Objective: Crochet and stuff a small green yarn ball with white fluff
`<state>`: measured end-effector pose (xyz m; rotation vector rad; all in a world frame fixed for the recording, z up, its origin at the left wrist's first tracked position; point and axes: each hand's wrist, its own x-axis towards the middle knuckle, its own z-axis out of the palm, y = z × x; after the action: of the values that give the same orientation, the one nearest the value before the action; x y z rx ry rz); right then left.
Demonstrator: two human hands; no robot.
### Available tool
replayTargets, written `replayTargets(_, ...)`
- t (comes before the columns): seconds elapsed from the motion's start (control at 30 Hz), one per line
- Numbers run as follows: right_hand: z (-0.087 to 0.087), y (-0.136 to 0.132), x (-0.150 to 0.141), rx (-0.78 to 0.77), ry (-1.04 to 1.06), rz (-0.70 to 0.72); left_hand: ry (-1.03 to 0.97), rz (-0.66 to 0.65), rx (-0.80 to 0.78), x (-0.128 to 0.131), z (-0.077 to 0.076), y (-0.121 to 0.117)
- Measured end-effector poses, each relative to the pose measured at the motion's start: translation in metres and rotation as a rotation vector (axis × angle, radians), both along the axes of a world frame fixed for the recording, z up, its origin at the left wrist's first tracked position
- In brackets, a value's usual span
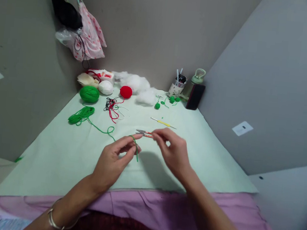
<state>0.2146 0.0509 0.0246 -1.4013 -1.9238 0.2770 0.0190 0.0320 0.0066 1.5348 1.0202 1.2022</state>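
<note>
My left hand [114,158] is closed, thumb and fingers pinching a strand of green yarn [137,153] that passes over the index finger; its short loose end hangs down. My right hand [173,146] pinches the tail end of small orange-handled thread snips [144,133]. Their blades point left, towards my left index fingertip, and the tail is hidden behind my right fingers. From the left hand the yarn runs back in a loop to a loose green hank [82,116]. Beyond my right hand a yellow-handled crochet hook [163,123] lies on the pale table cover [206,160].
At the back left are a green yarn ball [89,94], a white ball [106,87], a red ball [126,92] and tangled black yarn [110,104]. White stuffing [134,83] lies behind. Small green balls [172,99], a pen cup [176,90], a bottle [187,91] and a phone [195,96] stand back right.
</note>
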Motion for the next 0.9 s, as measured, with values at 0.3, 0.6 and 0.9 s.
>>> replayTargets(0.3,-0.024,0.095,0.045,-0.385,-0.717,-0.227,-0.001,0.002,-0.047,-0.004,-0.001,0.002)
replayTargets(0.6,0.011,0.035,0.039,-0.327,0.024,0.005,0.030,-0.006,-0.034,-0.002,-0.005,0.006)
replayTargets(0.9,-0.011,-0.064,-0.025,0.005,0.637,0.183,0.072,-0.063,0.042,0.005,-0.010,0.006)
